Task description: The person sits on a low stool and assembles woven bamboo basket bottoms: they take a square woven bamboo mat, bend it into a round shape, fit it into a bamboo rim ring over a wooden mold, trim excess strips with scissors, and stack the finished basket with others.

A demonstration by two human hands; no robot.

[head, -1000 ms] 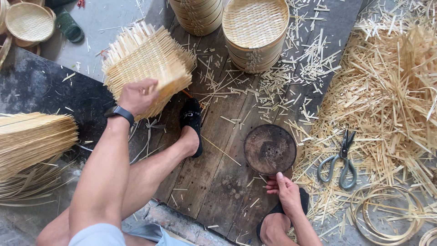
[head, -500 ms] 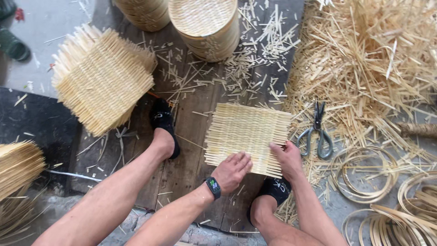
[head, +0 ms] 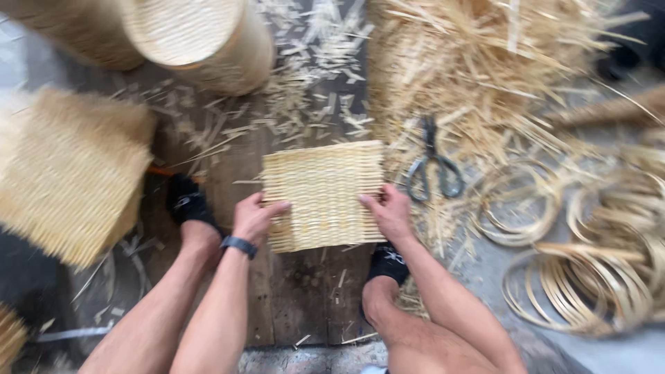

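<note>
Left hand (head: 255, 216) and right hand (head: 389, 210) grip opposite edges of a square woven bamboo mat (head: 323, 194), flat on the wooden board (head: 298, 298). Scissors (head: 433, 164) lie just right, on loose bamboo strips (head: 478, 62). Woven baskets (head: 197, 38) stand above.

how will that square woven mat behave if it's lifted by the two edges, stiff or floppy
Probably springy rather than floppy: the woven mat lies flat between the left hand and right hand. Likely light, being thin strips. Its loose strip ends at the edges could fray or snag.
</note>
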